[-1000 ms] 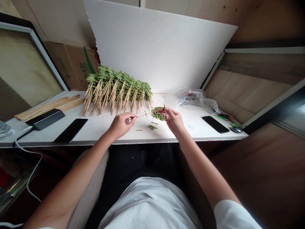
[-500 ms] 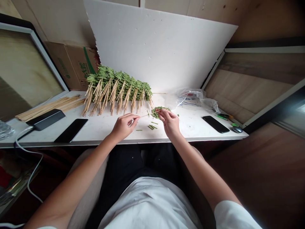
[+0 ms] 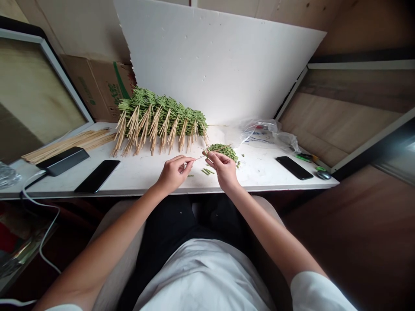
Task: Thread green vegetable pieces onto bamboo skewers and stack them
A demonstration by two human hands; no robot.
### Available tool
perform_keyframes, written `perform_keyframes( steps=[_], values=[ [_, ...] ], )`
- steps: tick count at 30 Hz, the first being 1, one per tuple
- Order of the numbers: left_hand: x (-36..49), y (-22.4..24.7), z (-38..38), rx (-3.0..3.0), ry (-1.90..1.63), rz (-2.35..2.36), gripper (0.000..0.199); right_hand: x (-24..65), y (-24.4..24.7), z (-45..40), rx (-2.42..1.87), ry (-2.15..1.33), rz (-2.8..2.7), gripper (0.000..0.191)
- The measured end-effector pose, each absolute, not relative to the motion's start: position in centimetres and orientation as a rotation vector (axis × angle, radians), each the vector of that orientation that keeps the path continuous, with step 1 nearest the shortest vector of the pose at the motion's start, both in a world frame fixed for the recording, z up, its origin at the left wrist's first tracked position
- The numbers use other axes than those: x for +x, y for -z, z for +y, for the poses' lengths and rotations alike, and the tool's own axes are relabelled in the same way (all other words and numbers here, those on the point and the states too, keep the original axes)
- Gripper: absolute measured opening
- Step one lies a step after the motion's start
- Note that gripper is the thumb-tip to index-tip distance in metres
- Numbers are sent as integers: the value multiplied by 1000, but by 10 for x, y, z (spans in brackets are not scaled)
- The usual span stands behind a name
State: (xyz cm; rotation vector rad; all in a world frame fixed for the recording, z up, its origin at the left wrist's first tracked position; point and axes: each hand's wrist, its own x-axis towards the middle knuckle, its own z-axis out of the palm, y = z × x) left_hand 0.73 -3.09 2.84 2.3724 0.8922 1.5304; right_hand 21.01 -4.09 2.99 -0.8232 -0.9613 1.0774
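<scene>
My left hand [image 3: 175,173] pinches a thin wooden skewer [image 3: 199,158] that points right. My right hand [image 3: 223,169] is closed at the skewer's far end, its fingertips on a small cut piece of green bean [image 3: 205,152]; the fingers partly hide it. Just behind the right hand lies a pile of cut green bean pieces [image 3: 227,150]. A few loose pieces [image 3: 207,171] rest on the white table between and in front of the hands. Further back on the left, many filled skewers [image 3: 162,108] are stacked, green ends toward the board and bare sticks toward me.
Bare skewers [image 3: 68,144] lie at the left, beside a dark grey box with a cable [image 3: 63,161] and a black phone [image 3: 97,176]. A clear plastic bag [image 3: 269,133], a second phone [image 3: 294,167] and a mouse [image 3: 323,175] are at the right. A white board [image 3: 220,65] stands behind.
My right hand has moved slightly left, toward the left hand, which has shifted a little right. The bean piece on the skewer is now at the right fingertips.
</scene>
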Motion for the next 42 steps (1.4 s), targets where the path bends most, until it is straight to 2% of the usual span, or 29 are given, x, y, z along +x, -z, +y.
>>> perform_keyframes(
  steps=[7,10,14,16,23,27,30,32,38,42],
  values=[
    [2,-25,-24,2313,-1508,927,19,229,-29,-29,-856,-1171,-1090,51],
    [-5,-24,-16,2259,-1537,1018,21,251,-26,-15,-963,-1025,-1229,56],
    [-15,-21,-4,2193,-1551,1089,24,275,-11,1,-1296,-476,-1621,24],
    [-17,-19,0,2178,-1549,1094,25,281,-2,5,-1418,-278,-1801,16],
    [-18,-19,1,2192,-1508,1106,24,268,11,0,-1574,-51,-2011,23],
    [-18,-16,2,2195,-1476,1110,23,254,15,-5,-1630,-5,-1984,19],
    [-18,-15,2,2206,-1466,1104,22,251,16,-2,-1578,-50,-1873,11],
    [-18,-15,2,2212,-1466,1103,23,253,14,2,-1471,-209,-1749,10],
    [-19,-18,1,2217,-1463,1101,24,265,-14,2,-1081,-1018,-1230,51],
    [-22,-21,2,2226,-1471,1082,24,263,-35,-7,-971,-1148,-1116,48]
  ],
)
